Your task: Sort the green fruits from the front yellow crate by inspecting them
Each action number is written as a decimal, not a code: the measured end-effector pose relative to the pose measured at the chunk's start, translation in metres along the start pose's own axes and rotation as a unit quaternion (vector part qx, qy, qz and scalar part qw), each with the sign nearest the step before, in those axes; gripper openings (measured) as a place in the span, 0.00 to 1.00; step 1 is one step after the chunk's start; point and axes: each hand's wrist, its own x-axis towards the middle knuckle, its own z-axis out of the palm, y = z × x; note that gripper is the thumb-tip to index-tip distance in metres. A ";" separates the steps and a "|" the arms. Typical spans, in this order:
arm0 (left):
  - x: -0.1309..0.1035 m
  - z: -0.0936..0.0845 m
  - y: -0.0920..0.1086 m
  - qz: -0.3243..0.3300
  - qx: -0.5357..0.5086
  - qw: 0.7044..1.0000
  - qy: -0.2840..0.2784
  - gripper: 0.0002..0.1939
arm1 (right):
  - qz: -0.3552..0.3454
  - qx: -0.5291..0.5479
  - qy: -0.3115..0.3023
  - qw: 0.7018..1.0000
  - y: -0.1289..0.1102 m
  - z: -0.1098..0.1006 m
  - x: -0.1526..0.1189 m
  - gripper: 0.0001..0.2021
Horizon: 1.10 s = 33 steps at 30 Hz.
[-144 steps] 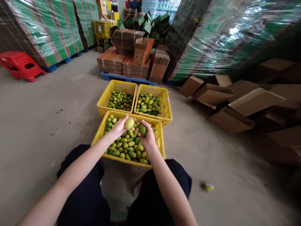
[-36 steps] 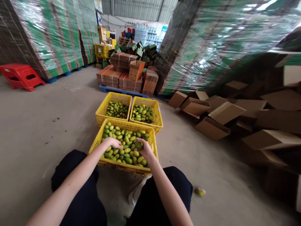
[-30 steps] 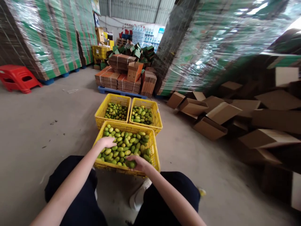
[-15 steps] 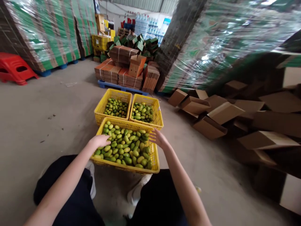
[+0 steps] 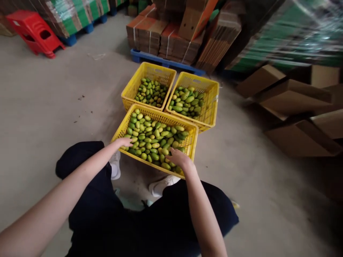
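A yellow plastic crate (image 5: 194, 142) stands in front of my knees, filled with many small green and yellowish mangoes (image 5: 148, 140). Over its left side my left hand (image 5: 124, 142) reaches in, fingers stretched out at the fruit and nothing held. My right hand (image 5: 179, 158) is above the mangoes at the crate's right part, with its fingers apart and holding nothing. Whether the fingertips touch the fruit I cannot tell. Behind this crate, a left yellow crate (image 5: 125, 93) and a right yellow crate (image 5: 213, 103) hold more mangoes, filled lower.
Bundled flat cartons (image 5: 150, 35) sit on a blue pallet (image 5: 171, 63) beyond the crates. Open cardboard boxes (image 5: 300, 137) are heaped at the right. A red stool (image 5: 34, 34) stands at the back left, near wrapped pallet loads (image 5: 69, 16).
My view has tilted down and turned, so the crates appear higher and farther right. My right hand has moved from the crate's right rim inward over the mangoes. The left hand stays near the left side.
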 end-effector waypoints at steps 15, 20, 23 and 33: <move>0.064 -0.055 0.034 -0.088 0.154 0.969 0.174 0.26 | -0.030 -0.050 0.002 0.998 -0.014 -0.033 -0.001 0.20; 0.074 -0.065 0.041 -0.095 0.145 0.973 0.155 0.18 | -0.031 -0.046 0.030 0.998 -0.007 -0.039 0.002 0.19; 0.068 -0.076 0.043 -0.086 0.131 0.976 0.154 0.18 | -0.064 -0.017 0.114 0.991 -0.007 -0.042 0.006 0.15; -0.025 -0.096 0.142 0.115 -0.415 0.903 -0.006 0.23 | -0.263 0.296 0.304 0.866 -0.029 -0.034 0.018 0.33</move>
